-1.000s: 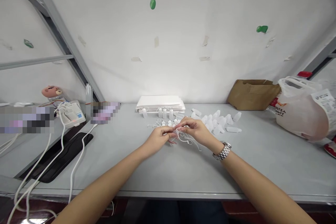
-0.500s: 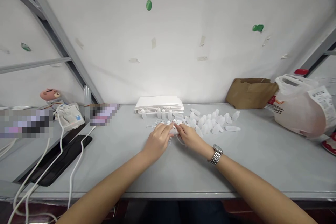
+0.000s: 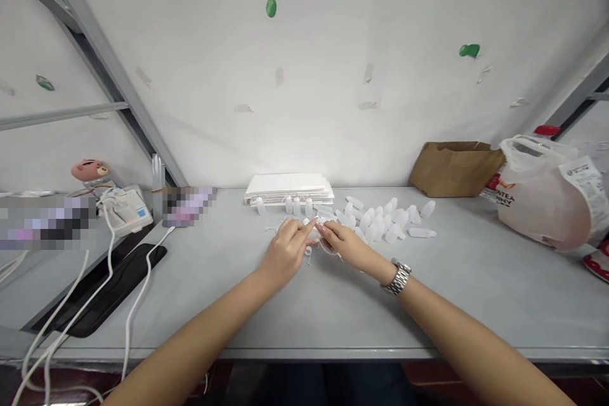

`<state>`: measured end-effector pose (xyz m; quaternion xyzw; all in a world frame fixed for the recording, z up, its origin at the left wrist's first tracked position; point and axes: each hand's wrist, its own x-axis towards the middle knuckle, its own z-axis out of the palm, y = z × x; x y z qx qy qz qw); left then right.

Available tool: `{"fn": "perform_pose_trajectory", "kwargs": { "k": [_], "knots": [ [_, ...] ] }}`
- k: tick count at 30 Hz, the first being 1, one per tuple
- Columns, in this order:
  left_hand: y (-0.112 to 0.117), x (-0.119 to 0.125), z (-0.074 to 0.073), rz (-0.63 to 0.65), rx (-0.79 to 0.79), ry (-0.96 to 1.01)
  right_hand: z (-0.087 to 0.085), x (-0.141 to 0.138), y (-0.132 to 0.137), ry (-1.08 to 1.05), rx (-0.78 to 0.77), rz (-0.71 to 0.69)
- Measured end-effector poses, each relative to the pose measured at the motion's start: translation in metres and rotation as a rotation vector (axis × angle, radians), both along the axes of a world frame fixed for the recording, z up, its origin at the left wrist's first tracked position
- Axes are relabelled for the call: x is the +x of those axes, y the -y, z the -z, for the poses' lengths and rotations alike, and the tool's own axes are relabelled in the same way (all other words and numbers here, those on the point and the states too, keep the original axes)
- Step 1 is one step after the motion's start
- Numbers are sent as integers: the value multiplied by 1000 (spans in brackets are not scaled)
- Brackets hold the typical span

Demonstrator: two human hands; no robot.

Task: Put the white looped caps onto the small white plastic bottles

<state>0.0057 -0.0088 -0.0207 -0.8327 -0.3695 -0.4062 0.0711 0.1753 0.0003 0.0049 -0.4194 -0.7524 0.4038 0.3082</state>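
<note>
Grey table (image 3: 333,323). Translucent white bottles (image 3: 379,228) at four o'clock; white loop (image 3: 308,252) at six. Silver watch (image 3: 396,279) between four and five. Brown box (image 3: 451,171) at three; beyond it, a whitish bag (image 3: 528,212) printed black and orange. Pink bear (image 3: 88,170) at nine; black mat (image 3: 124,285) at eight; green patch (image 3: 469,51) at two.

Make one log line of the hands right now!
left hand: at mostly hidden white piece | right hand: fingertips beside left hand's | bottles: many, beyond right hand | watch: right wrist
</note>
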Motion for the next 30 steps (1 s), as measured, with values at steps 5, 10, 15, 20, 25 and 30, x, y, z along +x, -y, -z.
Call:
{"fn": "perform_pose_trajectory", "kwargs": {
  "k": [5, 10, 15, 20, 25, 30],
  "knots": [
    [2, -1, -1, 1, 166, -126, -2, -5, 2, -313, -430, -91],
    [0, 2, -3, -56, -59, -64, 1, 0, -1, -76, -107, 61],
    [-5, -1, -7, -55, -407, 19, 3, 4, -3, 222, 334, 138],
    [-5, -6, -4, 15, -260, -34, 6, 4, -1, 259, 466, 72],
    [-1, -6, 1, -45, -63, -156, 8, -1, 0, 101, 145, 79],
    [-3, -3, -1, -75, -118, -57, 2, 1, -4, -84, -120, 69]
  ]
}}
